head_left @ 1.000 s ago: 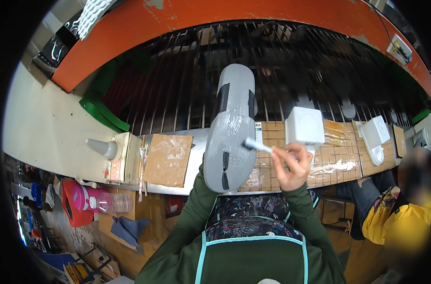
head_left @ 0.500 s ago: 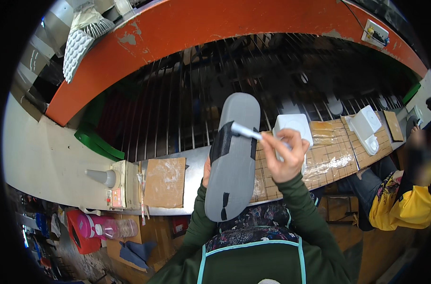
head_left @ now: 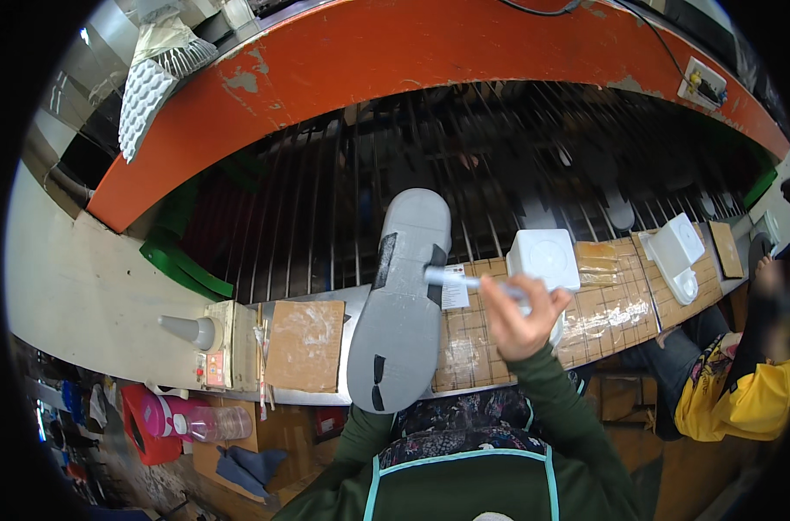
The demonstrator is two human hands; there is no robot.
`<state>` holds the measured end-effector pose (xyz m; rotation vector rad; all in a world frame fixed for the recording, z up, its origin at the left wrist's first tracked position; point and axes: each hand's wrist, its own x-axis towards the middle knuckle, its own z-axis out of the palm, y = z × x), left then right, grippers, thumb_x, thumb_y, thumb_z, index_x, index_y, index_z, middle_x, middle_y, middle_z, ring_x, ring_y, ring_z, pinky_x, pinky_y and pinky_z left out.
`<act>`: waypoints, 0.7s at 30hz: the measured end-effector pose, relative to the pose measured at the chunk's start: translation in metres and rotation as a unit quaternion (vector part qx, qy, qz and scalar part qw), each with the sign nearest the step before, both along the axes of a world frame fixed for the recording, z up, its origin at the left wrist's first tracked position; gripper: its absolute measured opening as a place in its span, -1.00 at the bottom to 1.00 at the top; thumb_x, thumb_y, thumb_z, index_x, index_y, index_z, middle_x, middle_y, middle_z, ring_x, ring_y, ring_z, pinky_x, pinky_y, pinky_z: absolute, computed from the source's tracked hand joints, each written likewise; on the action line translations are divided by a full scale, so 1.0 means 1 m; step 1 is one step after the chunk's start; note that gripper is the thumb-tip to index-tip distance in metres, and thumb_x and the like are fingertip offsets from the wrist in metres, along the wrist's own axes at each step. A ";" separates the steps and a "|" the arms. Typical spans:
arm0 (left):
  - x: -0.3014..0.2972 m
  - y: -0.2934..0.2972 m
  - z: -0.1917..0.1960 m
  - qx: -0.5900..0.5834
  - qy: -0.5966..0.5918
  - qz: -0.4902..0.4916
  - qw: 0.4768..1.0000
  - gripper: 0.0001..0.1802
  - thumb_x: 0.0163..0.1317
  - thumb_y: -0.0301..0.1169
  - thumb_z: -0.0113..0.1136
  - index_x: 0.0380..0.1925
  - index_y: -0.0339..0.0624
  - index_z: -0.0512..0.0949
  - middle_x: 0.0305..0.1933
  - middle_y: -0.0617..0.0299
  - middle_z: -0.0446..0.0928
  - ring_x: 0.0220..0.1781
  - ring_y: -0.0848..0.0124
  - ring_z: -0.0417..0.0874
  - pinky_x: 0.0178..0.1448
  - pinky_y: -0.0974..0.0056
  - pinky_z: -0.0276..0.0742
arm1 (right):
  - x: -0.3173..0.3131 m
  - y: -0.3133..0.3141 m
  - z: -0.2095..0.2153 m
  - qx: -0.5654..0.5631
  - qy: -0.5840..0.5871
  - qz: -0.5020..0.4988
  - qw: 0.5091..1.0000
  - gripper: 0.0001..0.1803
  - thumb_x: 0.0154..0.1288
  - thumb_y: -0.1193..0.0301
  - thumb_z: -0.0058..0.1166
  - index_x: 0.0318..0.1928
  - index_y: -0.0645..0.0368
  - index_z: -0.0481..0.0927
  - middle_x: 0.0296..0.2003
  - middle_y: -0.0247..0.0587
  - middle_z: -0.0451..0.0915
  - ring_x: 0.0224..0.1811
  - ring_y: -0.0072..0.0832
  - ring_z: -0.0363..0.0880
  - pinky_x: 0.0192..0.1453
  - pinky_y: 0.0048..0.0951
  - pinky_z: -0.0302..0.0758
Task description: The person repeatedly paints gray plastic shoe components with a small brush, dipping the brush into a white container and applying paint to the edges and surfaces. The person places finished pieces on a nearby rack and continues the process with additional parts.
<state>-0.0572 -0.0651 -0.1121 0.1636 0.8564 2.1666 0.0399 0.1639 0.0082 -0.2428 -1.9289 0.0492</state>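
A long grey shoe sole [head_left: 404,304] with black patches is held upright over the bench edge. My left hand is hidden behind it; only the green sleeve [head_left: 360,443] shows rising under the sole's lower end. My right hand [head_left: 516,321] grips a small brush with a pale handle [head_left: 464,280]. The brush tip touches the sole's right edge near its upper part. A white square tub [head_left: 544,258] stands just behind my right hand on the taped cardboard bench top [head_left: 612,304].
A rack of dark metal rods [head_left: 325,226] runs beyond the bench under an orange hood [head_left: 430,52]. A smeared cardboard square [head_left: 306,345], a switch box [head_left: 221,343], another white tub [head_left: 673,252], a pink bottle [head_left: 187,421] and a co-worker in yellow [head_left: 734,399].
My right hand moved the brush from the sole's lower middle up to its upper right edge. The sole rose and turned a little, and my head tilted upward.
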 end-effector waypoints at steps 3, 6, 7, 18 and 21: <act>-0.018 0.000 -0.006 -0.021 -0.017 0.054 0.998 -0.40 0.33 -0.17 0.05 0.29 -0.20 0.24 0.24 0.00 0.39 0.19 0.17 0.51 0.17 0.12 0.56 | 0.020 -0.026 -0.012 -0.074 -0.083 0.084 0.990 -0.70 -0.08 0.41 0.40 -0.22 -0.04 0.75 -0.34 -0.39 0.52 -0.42 -0.62 0.42 -0.19 -0.40 0.07; -0.059 0.006 -0.006 -0.038 -0.025 0.135 0.990 -0.42 0.34 -0.18 0.04 0.29 -0.20 0.24 0.24 0.00 0.38 0.19 0.17 0.51 0.17 0.12 0.56 | 0.032 -0.036 -0.020 -0.396 -0.109 0.262 0.873 -0.73 -0.04 0.51 0.38 -0.23 0.10 0.74 -0.33 -0.31 0.51 -0.38 -0.57 0.46 -0.14 -0.41 0.28; -0.079 0.008 -0.005 -0.042 -0.028 0.166 0.985 -0.42 0.34 -0.19 0.04 0.29 -0.20 0.24 0.24 0.00 0.38 0.19 0.17 0.51 0.17 0.12 0.55 | 0.035 -0.035 -0.022 -0.526 -0.127 0.315 0.780 -0.75 -0.02 0.55 0.36 -0.24 0.16 0.73 -0.33 -0.27 0.51 -0.36 -0.55 0.47 -0.12 -0.42 0.36; -0.288 0.020 -0.012 -0.149 -0.131 0.377 0.905 -0.46 0.36 -0.23 0.00 0.28 -0.18 0.24 0.24 0.01 0.38 0.19 0.17 0.50 0.17 0.12 0.55 | 0.074 -0.011 -0.049 -0.563 -0.047 0.326 0.758 -0.84 0.07 0.63 0.23 -0.27 0.36 0.65 -0.30 -0.19 0.47 -0.23 -0.47 0.44 -0.14 -0.53 0.37; -0.314 0.018 -0.023 -0.185 -0.142 0.379 0.896 -0.47 0.36 -0.24 -0.01 0.28 -0.18 0.24 0.24 0.02 0.38 0.19 0.18 0.50 0.16 0.12 0.54 | 0.088 -0.005 -0.053 -0.624 -0.005 0.322 0.712 -0.87 0.15 0.60 0.18 -0.26 0.39 0.63 -0.30 -0.20 0.47 -0.26 -0.50 0.42 -0.18 -0.55 0.35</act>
